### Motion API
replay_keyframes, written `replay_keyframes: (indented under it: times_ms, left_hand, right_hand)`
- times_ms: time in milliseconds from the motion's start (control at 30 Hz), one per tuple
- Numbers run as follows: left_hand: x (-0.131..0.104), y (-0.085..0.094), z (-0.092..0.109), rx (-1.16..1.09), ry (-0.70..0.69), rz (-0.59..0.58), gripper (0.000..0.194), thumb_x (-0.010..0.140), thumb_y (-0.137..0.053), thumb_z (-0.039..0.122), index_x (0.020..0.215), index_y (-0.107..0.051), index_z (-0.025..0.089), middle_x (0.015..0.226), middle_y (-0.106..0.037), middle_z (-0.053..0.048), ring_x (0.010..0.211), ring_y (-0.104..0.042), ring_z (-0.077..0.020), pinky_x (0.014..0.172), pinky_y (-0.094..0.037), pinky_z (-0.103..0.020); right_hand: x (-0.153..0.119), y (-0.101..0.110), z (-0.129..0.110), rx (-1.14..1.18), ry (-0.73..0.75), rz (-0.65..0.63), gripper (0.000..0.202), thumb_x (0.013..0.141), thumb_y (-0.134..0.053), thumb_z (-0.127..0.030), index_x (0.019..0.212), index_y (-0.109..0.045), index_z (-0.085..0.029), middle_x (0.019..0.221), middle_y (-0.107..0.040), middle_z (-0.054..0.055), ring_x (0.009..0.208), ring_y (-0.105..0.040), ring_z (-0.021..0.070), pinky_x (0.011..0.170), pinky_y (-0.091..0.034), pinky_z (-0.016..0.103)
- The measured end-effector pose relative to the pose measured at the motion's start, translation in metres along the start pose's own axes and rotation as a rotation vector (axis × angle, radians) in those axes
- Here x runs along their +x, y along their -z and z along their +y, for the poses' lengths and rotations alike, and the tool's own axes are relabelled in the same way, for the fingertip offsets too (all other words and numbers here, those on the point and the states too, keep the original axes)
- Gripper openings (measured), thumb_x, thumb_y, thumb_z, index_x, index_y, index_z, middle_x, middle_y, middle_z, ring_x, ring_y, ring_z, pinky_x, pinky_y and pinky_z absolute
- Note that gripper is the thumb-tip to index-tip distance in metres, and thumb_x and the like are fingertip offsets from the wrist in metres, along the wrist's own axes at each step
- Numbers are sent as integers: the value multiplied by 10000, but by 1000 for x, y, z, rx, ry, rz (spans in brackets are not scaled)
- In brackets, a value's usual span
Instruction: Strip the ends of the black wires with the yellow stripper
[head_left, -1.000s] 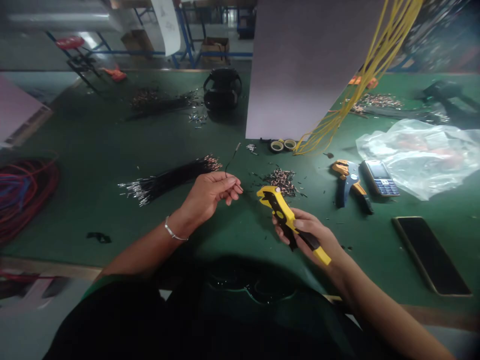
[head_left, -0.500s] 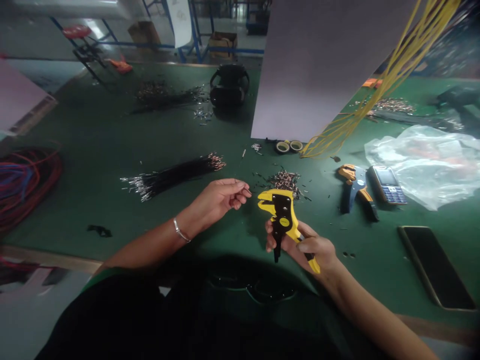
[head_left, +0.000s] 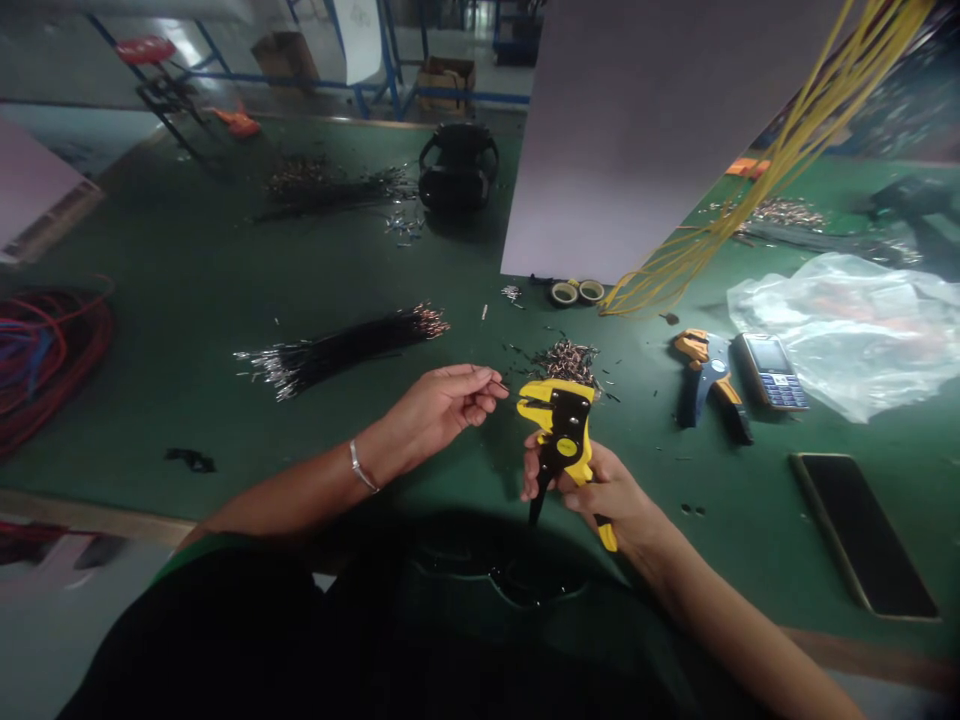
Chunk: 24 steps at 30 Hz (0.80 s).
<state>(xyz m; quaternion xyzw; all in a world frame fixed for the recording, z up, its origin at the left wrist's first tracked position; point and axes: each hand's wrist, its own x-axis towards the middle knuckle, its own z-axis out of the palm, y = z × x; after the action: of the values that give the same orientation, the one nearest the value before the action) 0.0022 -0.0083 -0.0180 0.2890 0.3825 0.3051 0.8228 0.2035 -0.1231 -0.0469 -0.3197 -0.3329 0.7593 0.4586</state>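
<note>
Between thumb and fingertips, my left hand (head_left: 457, 405) pinches a short thin wire (head_left: 503, 386) whose end looks coppery. Yellow and black wire strippers (head_left: 566, 430) are gripped in my right hand (head_left: 611, 495), their jaws pointing left, just right of the wire tip and apart from it. Behind the jaws lies a heap of small stripped wire offcuts (head_left: 566, 360). A bundle of cut black wires (head_left: 352, 345) rests left of there, with copper ends to the right and silvery ends to the left.
Rightward lie orange and blue wire strippers (head_left: 709, 375), a keypad phone (head_left: 772, 370), a smartphone (head_left: 862, 535) and a clear plastic bag (head_left: 847, 330). Tape rolls (head_left: 577, 292) sit below a hanging white board (head_left: 600, 150) beside yellow wires (head_left: 705, 240). Red and blue cable coils (head_left: 52, 360) are at left.
The yellow strippers have turned slightly, their handles swinging left and closer together in my right hand. My left hand has shifted slightly right with the wire. The view has moved a little.
</note>
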Motion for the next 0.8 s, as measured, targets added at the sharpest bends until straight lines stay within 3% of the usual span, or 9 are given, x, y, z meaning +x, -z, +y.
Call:
replay_keyframes:
  times_ms: [433,800]
  left_hand:
    - [-1,-3,-7,-78,33,31,81,843,-654,123,852,-711,67,796,-707,-85,608,-589,-49,599,-474,-156]
    - [0,-1,-15,-83,63,-7,105,822,-697,173,858,-721,78,804,-707,-82,614,-587,-55,560,-434,-165]
  right_hand:
    - [-1,5,5,-73,32,8,496,645,-701,-168,1135,-623,-195,898,-658,47,775,-634,207,731,-482,357]
    - [-3,5,10,-110,51,18,490,666,-705,-177,1145,-606,-185,899,-651,47,770,-634,210,757,-507,395]
